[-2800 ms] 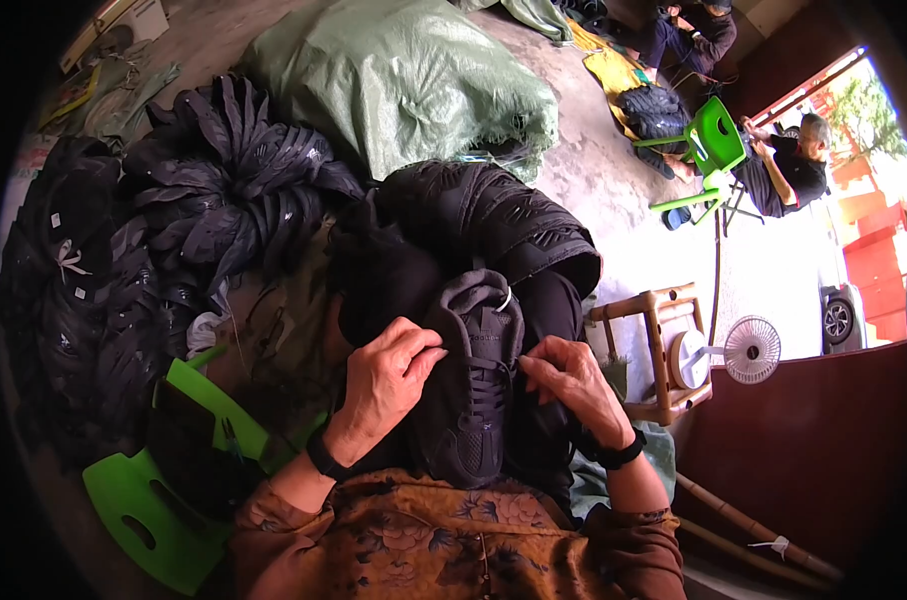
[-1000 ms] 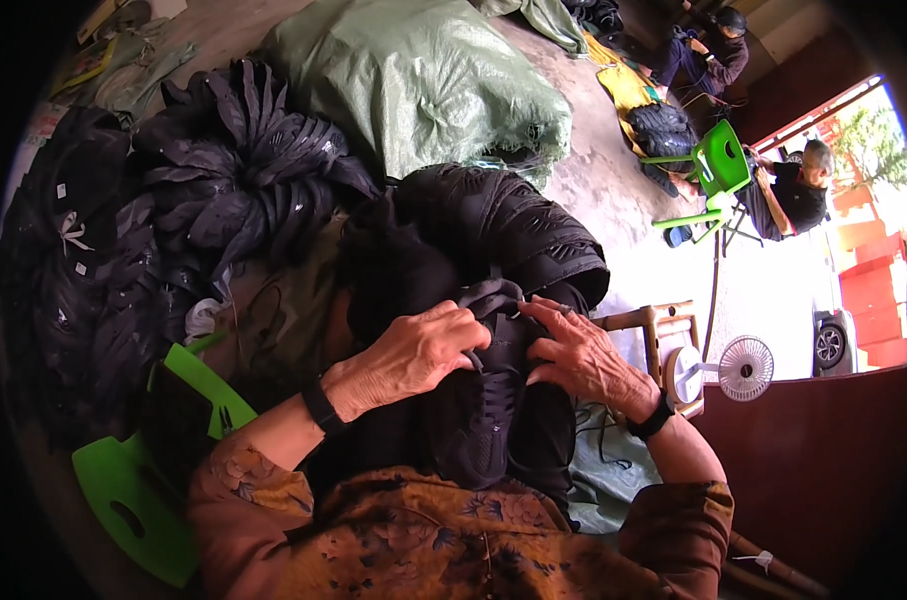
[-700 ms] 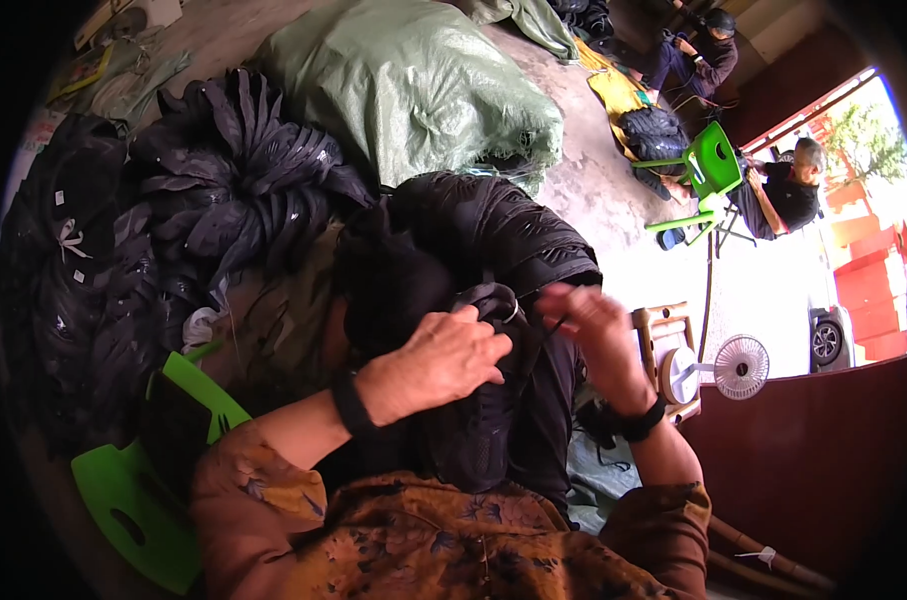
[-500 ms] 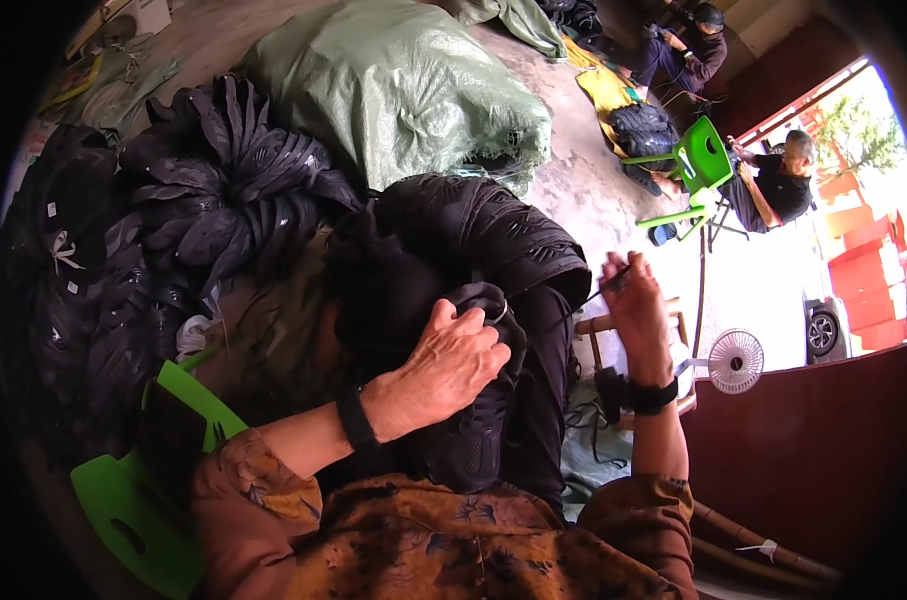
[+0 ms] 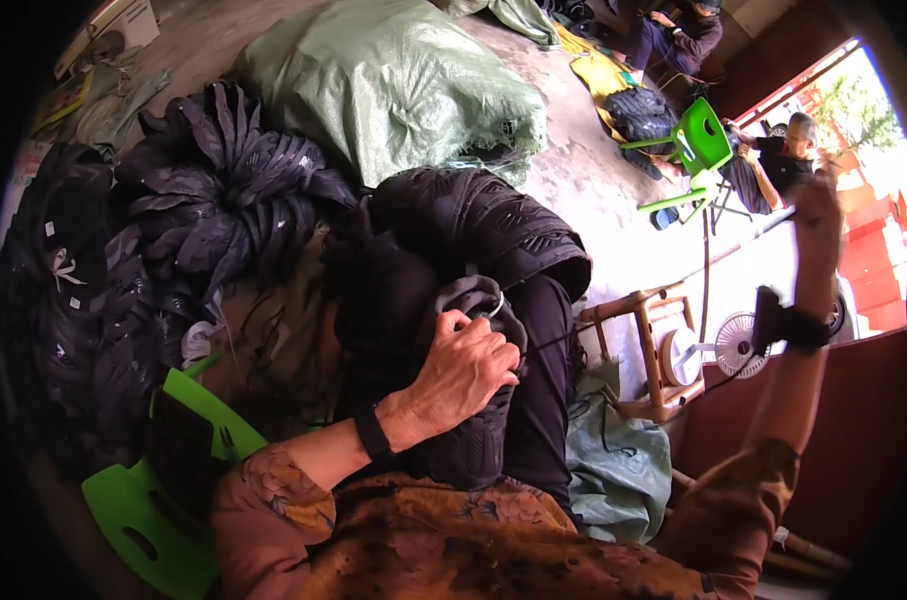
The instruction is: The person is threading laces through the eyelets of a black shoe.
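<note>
On my lap lies a black shoe upper (image 5: 481, 445) with a grey lining and a white edge at its opening. My left hand (image 5: 466, 365) is closed on it near that opening, fingers curled over the rim. High on the right, my right hand (image 5: 819, 222) is raised away from the lap and smeared by motion; it looks closed, with a thin dark line running toward it from the lap side. What its fingers hold is unclear. A fanned stack of black shoe uppers (image 5: 484, 225) rests over my knees, beyond the one in my left hand.
Black shoe uppers (image 5: 224, 190) are heaped on the left. A large pale green woven sack (image 5: 394, 90) lies ahead. Close by are a green chair (image 5: 164, 515), a bamboo stool (image 5: 642, 300) and a small white fan (image 5: 739, 345). Two people sit farther off, near another green chair (image 5: 702, 140).
My right hand has swung up and out to the right, away from the shoe upper, uncovering the bamboo stool. My left hand keeps its hold, shifted slightly.
</note>
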A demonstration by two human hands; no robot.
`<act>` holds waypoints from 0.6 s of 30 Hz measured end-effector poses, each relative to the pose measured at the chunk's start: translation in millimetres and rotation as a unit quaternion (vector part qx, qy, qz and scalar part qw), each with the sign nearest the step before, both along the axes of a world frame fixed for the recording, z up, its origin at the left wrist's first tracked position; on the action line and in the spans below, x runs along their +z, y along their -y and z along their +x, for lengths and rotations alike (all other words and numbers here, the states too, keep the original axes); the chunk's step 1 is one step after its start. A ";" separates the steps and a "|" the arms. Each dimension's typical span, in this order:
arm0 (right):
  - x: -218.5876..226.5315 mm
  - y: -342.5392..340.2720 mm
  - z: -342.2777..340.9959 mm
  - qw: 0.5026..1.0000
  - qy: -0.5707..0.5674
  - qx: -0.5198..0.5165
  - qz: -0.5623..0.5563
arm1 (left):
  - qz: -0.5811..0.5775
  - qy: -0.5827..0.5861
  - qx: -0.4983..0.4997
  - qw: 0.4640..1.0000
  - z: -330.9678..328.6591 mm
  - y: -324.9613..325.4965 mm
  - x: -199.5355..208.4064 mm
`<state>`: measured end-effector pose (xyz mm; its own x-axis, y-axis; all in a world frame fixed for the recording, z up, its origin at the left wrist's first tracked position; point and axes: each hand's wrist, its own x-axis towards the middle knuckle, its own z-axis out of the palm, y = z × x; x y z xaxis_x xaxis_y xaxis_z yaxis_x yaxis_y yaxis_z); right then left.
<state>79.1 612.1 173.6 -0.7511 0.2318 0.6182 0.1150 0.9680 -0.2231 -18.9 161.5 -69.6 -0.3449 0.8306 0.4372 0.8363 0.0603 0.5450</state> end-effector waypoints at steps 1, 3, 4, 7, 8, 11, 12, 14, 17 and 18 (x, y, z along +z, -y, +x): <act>28.9 -23.5 23.5 0.989 -0.102 -0.028 -0.108 | 0.006 0.001 -0.003 1.000 -0.1 -0.3 -0.1; 15.1 -9.0 22.6 0.847 -0.275 0.055 -0.451 | 0.001 0.003 0.011 1.000 -1.0 3.7 -2.5; 9.6 -41.8 47.8 0.815 -0.299 0.064 -0.492 | 0.015 0.002 -0.001 1.000 -1.0 -0.4 -0.1; -66.1 2.5 53.2 0.814 -0.209 0.067 -0.538 | 0.006 0.036 -0.047 0.998 -7.4 11.6 0.1; -92.8 -12.9 75.6 0.817 -0.167 0.079 -0.546 | 0.013 0.035 -0.054 0.998 -9.5 9.8 0.4; -157.4 67.7 50.2 0.813 -0.121 -0.036 -0.569 | 0.010 0.198 -0.092 0.976 -21.7 22.0 0.4; -166.8 95.4 45.3 0.819 -0.094 -0.062 -0.563 | 0.010 0.197 -0.090 0.976 -23.9 24.7 2.5; -183.1 133.1 41.7 0.842 0.003 -0.047 -0.538 | 0.026 0.074 -0.040 0.996 -28.3 30.8 3.7; -187.5 207.0 18.0 0.850 0.082 0.023 -0.520 | 0.017 0.115 -0.073 0.990 -43.0 44.1 1.5; -186.7 227.4 11.0 0.856 0.131 0.025 -0.499 | 0.018 0.143 -0.083 0.986 -45.9 45.8 2.8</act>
<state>90.1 384.7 -13.1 -0.8584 0.5096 -0.0594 0.2509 0.3160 -0.9150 -64.8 115.7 -66.8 -0.3186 0.8717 0.3723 0.6445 -0.0888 0.7594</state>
